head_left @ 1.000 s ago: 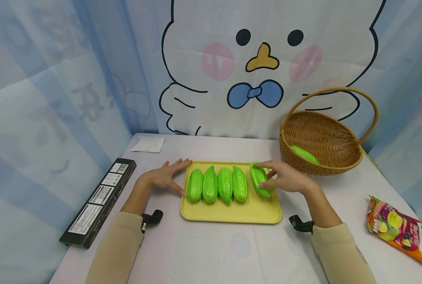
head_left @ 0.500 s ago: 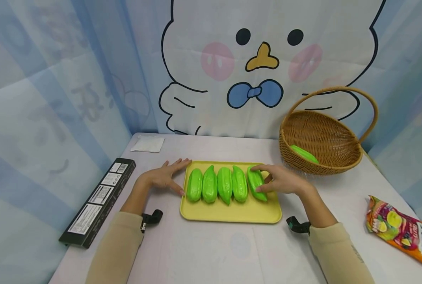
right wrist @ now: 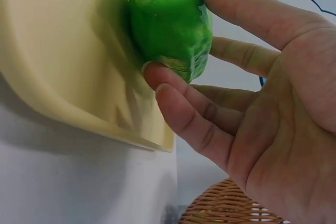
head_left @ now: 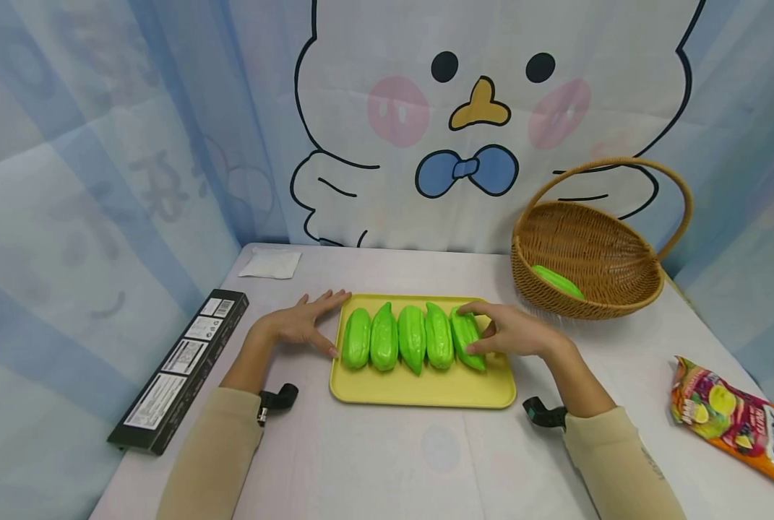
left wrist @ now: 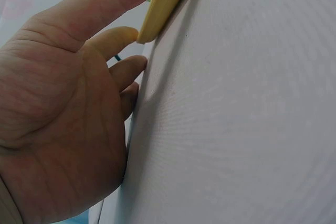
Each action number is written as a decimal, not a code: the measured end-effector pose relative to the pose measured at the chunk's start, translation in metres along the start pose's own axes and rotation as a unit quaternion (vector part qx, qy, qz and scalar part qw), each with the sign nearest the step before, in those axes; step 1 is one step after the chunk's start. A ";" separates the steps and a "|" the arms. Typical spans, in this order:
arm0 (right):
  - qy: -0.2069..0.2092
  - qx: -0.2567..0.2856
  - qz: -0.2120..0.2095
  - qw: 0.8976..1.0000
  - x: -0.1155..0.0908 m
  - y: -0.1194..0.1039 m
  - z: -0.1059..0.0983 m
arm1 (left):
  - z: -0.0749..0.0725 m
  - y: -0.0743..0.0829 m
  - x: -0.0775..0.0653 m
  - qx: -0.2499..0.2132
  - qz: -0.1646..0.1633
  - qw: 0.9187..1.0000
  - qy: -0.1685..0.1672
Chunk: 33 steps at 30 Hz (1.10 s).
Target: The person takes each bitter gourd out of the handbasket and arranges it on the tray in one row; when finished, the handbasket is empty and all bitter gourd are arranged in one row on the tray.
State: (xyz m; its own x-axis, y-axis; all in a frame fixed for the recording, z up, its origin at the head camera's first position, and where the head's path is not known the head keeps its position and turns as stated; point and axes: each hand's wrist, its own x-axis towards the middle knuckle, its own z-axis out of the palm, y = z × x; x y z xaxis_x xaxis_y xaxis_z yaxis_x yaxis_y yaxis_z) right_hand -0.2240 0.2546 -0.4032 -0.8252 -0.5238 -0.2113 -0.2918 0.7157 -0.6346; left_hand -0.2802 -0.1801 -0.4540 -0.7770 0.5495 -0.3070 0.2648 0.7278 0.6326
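A yellow tray (head_left: 426, 393) lies mid-table with several glossy green, ridged, elongated toy vegetables (head_left: 384, 338) standing side by side in a row. My right hand (head_left: 513, 328) grips the rightmost green toy vegetable (head_left: 462, 338) between thumb and fingers, close beside its neighbour. In the right wrist view, thumb and fingers flank that toy vegetable (right wrist: 168, 19) over the tray (right wrist: 58, 40). My left hand (head_left: 298, 323) has its fingers spread, thumb and forefinger touching the tray's left edge. The left wrist view shows the palm of this hand (left wrist: 58, 93) by the tray's corner (left wrist: 163, 9).
At the back right stands a wicker basket (head_left: 595, 249) with one green toy vegetable (head_left: 558, 282) inside. An orange snack bag (head_left: 734, 422) lies at the right. On the left are a long black box (head_left: 178, 372) and a small white packet (head_left: 271, 263).
My right hand has moved left along the tray with the rightmost green toy vegetable, narrowing the gap to the row. The left hand has stayed at the tray's edge.
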 end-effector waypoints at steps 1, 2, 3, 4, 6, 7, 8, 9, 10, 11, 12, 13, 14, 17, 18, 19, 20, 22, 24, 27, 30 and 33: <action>-0.004 0.005 0.001 1.000 0.000 0.000 0.000 | 0.000 0.000 0.000 -0.001 0.000 1.000 0.000; -0.009 0.010 0.002 1.000 0.000 0.000 0.000 | 0.000 0.000 0.000 0.000 -0.001 1.000 0.000; -0.012 0.013 0.003 1.000 0.000 0.000 0.001 | 0.000 -0.001 0.000 0.001 0.000 1.000 0.001; -0.016 0.019 0.004 1.000 0.000 0.001 0.001 | 0.001 -0.001 0.000 0.001 0.000 1.000 0.001; -0.022 0.031 0.004 0.999 0.000 0.000 0.001 | 0.001 -0.002 0.001 0.003 0.001 1.000 0.001; -0.022 0.033 0.004 0.999 -0.001 0.000 0.001 | 0.001 -0.002 0.001 0.004 0.002 1.000 0.002; -0.022 0.037 0.004 0.999 -0.001 0.000 0.001 | 0.001 -0.002 0.002 0.006 0.003 1.000 0.002; -0.023 0.041 0.004 0.999 -0.001 0.000 0.001 | 0.001 -0.002 0.002 0.006 0.004 1.000 0.002; -0.023 0.043 0.004 0.999 -0.001 -0.001 0.001 | 0.001 -0.001 0.002 0.006 0.004 1.000 0.002; -0.022 0.044 0.004 0.999 -0.002 -0.001 0.001 | 0.001 -0.001 0.002 0.007 0.004 1.000 0.002; -0.021 0.044 0.005 0.999 -0.002 -0.001 0.001 | 0.001 -0.001 0.001 0.006 0.003 1.000 0.002; -0.020 0.043 0.005 0.999 -0.002 -0.001 0.001 | 0.000 -0.001 0.001 0.005 0.003 1.000 0.002; -0.020 0.042 0.005 0.999 -0.002 -0.001 0.001 | 0.000 -0.001 0.001 0.004 0.003 1.000 0.002; -0.018 0.041 0.004 0.999 -0.002 0.000 0.001 | 0.000 -0.001 0.000 0.003 0.002 1.000 0.002; -0.018 0.042 0.003 0.999 -0.002 0.000 0.001 | 0.000 -0.001 0.000 0.003 0.002 1.000 0.003; -0.019 0.042 0.003 0.999 -0.002 0.001 0.001 | 0.000 -0.001 0.000 0.003 0.003 1.000 0.003; -0.020 0.045 0.002 0.999 -0.003 0.001 0.001 | 0.000 -0.001 0.000 0.003 0.003 1.000 0.003; -0.021 0.048 0.000 0.999 -0.003 0.002 0.001 | 0.001 0.000 0.000 0.002 0.002 1.000 0.003; -0.023 0.053 -0.001 0.998 -0.003 0.002 0.001 | 0.001 0.000 0.000 0.000 0.000 1.000 0.003; -0.025 0.055 -0.001 0.998 -0.003 0.002 0.001 | 0.001 0.000 0.000 0.001 -0.004 1.000 0.003; -0.026 0.055 0.004 0.998 -0.003 0.002 0.001 | 0.001 -0.001 0.000 0.003 -0.006 1.000 0.004; -0.026 0.048 0.009 0.998 -0.003 0.001 0.000 | 0.001 0.000 0.000 0.002 -0.006 1.000 0.004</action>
State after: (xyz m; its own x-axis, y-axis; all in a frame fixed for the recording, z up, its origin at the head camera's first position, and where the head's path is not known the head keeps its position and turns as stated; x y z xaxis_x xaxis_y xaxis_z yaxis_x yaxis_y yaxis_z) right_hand -0.2216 0.2567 -0.4033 -0.8036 -0.5355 -0.2598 -0.2265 0.6788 -0.6985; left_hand -0.2798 -0.1800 -0.4550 -0.7851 0.5368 -0.3089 0.2574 0.7364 0.6257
